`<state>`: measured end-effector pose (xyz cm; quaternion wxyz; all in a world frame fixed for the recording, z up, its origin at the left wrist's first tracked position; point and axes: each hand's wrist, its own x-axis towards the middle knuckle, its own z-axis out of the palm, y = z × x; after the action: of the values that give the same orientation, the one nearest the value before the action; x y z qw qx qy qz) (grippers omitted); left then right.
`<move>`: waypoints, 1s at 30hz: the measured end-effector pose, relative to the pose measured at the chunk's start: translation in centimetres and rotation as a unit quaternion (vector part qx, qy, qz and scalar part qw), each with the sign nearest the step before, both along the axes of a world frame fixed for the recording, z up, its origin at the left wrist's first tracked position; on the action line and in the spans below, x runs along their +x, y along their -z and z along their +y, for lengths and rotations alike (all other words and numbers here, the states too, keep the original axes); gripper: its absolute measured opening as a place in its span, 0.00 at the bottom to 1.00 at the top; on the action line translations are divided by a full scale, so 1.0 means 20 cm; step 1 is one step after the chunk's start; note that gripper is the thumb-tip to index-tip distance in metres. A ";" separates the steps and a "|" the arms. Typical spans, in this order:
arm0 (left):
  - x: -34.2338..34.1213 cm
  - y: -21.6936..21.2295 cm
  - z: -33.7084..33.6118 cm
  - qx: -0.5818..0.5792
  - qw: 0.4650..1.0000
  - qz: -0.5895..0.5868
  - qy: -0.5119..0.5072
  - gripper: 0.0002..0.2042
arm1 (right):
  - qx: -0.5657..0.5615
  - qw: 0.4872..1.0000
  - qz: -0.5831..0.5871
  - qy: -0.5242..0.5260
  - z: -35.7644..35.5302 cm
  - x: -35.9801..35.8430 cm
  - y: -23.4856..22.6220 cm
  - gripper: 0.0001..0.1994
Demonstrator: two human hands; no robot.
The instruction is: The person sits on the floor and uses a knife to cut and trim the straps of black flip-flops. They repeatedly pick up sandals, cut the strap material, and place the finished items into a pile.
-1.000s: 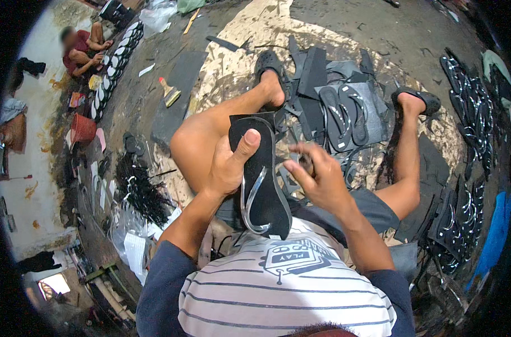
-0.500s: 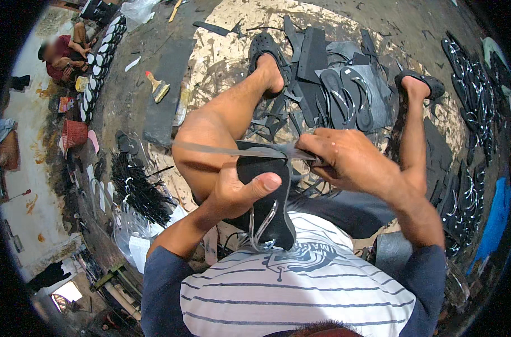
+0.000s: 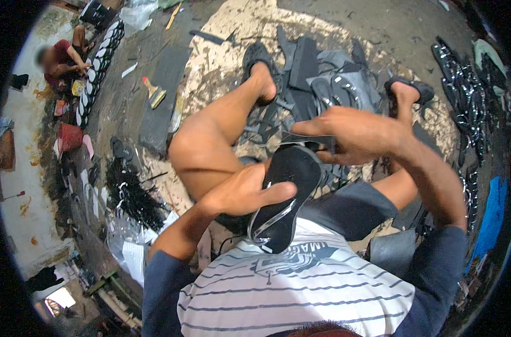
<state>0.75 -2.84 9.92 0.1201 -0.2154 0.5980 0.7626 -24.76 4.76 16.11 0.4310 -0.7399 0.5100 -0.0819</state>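
Note:
My left hand [image 3: 241, 191] grips a black flip-flop [image 3: 293, 171] with a shiny silver strap. Its thumb lies across the sole and the other fingers are hidden underneath. The heel end points away from me, and the strap end is near my shirt. My right hand [image 3: 359, 135] is closed around a knife, its handle mostly hidden by the fingers. The thin grey blade [image 3: 321, 142] is smeared by motion beside the heel edge; whether it touches the rubber I cannot tell.
Finished-looking flip-flops [image 3: 334, 92] lie on black rubber scraps between my feet. A paintbrush [image 3: 154, 92] rests on a dark sheet at left. Strapped footwear [image 3: 463, 101] is piled at right. A seated person [image 3: 62, 62] works far left beside a row of white-topped soles [image 3: 98, 70].
The flip-flop has tilted, its heel swinging right. My right hand has moved up and slightly right with the knife, and the blade no longer stretches over my left knee.

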 end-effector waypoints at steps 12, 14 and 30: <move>-0.27 0.26 0.15 0.050 0.820 0.179 -0.541 0.26 | -0.272 0.854 -0.108 0.431 0.35 0.40 0.58 0.25; -0.27 0.24 0.15 0.114 0.803 0.197 -0.551 0.24 | -0.247 0.848 -0.114 0.455 0.42 0.44 0.60 0.25; -0.54 0.64 0.14 0.128 0.945 0.090 -0.286 0.28 | 0.026 0.632 -0.420 0.651 0.53 -0.02 0.73 0.26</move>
<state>-10.09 0.03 -2.93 -0.1311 -0.2908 0.4164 0.8514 -25.23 15.40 1.60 0.4524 -0.0899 0.6251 -0.6298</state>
